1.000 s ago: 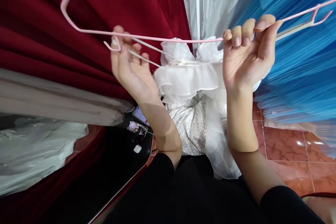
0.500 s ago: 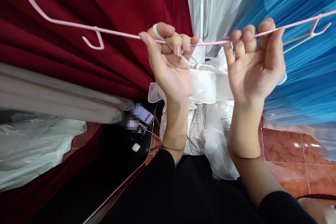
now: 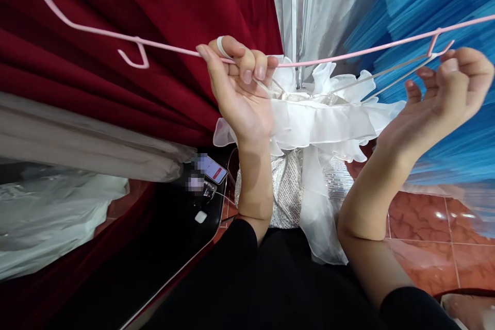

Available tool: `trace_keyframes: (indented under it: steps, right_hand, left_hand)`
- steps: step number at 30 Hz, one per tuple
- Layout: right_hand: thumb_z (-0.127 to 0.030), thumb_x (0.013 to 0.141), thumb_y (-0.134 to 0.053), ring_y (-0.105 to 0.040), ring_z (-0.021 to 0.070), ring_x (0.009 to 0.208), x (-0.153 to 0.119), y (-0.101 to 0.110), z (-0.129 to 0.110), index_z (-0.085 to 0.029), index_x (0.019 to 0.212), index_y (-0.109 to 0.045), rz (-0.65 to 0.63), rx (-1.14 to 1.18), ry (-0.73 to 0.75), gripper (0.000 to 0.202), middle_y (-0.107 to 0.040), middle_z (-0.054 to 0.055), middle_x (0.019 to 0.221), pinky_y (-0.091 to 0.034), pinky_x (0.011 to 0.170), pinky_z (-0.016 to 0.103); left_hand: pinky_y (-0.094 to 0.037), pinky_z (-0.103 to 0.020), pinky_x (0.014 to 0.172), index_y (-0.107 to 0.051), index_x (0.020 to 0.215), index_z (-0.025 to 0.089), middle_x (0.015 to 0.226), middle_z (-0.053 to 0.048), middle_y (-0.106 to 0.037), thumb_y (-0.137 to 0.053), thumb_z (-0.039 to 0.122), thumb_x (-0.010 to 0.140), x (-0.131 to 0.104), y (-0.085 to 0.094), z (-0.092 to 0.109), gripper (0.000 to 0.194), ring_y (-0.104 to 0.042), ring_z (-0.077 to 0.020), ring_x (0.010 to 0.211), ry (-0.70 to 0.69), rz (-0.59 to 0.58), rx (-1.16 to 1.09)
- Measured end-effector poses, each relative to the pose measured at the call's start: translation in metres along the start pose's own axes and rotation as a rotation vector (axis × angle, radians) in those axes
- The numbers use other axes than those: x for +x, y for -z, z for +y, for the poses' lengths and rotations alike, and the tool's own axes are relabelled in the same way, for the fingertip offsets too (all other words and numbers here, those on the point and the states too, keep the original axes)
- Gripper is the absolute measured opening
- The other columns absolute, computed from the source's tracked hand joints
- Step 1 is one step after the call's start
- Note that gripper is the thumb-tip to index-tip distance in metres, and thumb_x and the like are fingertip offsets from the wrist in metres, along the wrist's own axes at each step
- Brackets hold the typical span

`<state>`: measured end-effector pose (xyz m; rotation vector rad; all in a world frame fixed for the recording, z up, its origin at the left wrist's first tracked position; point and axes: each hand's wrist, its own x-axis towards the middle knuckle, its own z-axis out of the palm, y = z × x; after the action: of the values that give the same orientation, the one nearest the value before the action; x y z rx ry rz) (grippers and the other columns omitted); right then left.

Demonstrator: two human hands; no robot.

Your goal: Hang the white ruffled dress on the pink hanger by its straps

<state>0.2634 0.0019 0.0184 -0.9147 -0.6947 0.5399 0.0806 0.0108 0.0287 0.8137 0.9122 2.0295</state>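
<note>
A pink clothes hanger (image 3: 332,59) stretches across the upper view with its long bar toward me. My left hand (image 3: 243,87) is closed around the bar left of its middle. A white band circles that hand's index finger, and a thin white strap (image 3: 263,84) passes through its fingers. At the hanger's right hook, my right hand (image 3: 444,90) has curled fingers touching the hook tip. Another thin strap (image 3: 390,80) loops over this hook. Both straps run to a white dress (image 3: 313,124) with ruffled sheer trim and a silver sequined body, below the bar.
Dark red drapery (image 3: 174,5) hangs on the left, blue tulle (image 3: 436,129) on the right. A black tabletop (image 3: 166,247) at lower left carries a phone (image 3: 214,169), a small device (image 3: 209,191) and a white case (image 3: 200,216). Red floor tiles (image 3: 421,216) show at right.
My right hand has left the bar and moved right to the hook, uncovering more of the dress and its right strap. My left hand has shifted slightly left, still on the bar.
</note>
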Motion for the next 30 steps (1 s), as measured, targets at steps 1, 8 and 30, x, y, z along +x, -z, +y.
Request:
trace_keyframes:
  steps: [1, 8, 30]
  right_hand:
    - [-0.012, 0.083, -0.054, -0.057, 0.0064, 0.072, 0.000, 0.002, 0.000, -0.026, 0.075, -0.066, -0.052, -0.013, -0.040, 0.021, -0.061, -0.005, 0.081, -0.049, 0.066, 0.018]
    - [-0.010, 0.084, -0.050, -0.054, 0.0080, 0.058, -0.006, 0.003, -0.003, -0.022, 0.064, -0.065, -0.114, -0.009, -0.131, 0.028, -0.058, -0.002, 0.071, -0.049, 0.058, 0.023]
    - [-0.015, 0.088, -0.037, -0.066, 0.0058, 0.059, 0.028, 0.010, 0.014, -0.019, 0.083, -0.071, -0.047, 0.283, -0.305, 0.035, -0.071, -0.003, 0.082, -0.052, 0.055, 0.017]
  left_hand:
    - [-0.053, -0.030, 0.074, -0.043, 0.075, 0.025, 0.060, 0.001, -0.022, -0.016, 0.058, 0.097, 0.001, 0.000, 0.000, 0.048, -0.042, -0.0146, 0.052, -0.008, -0.007, -0.006]
    - [-0.054, -0.029, 0.074, -0.042, 0.072, 0.025, 0.061, 0.001, -0.025, -0.021, 0.063, 0.093, 0.001, 0.003, 0.000, 0.048, -0.044, -0.0142, 0.055, -0.030, 0.013, 0.127]
    - [-0.049, -0.025, 0.064, -0.042, 0.072, 0.020, 0.063, 0.003, -0.013, -0.021, 0.039, 0.104, 0.005, 0.002, -0.003, 0.043, -0.029, -0.0098, 0.050, 0.041, -0.092, -0.259]
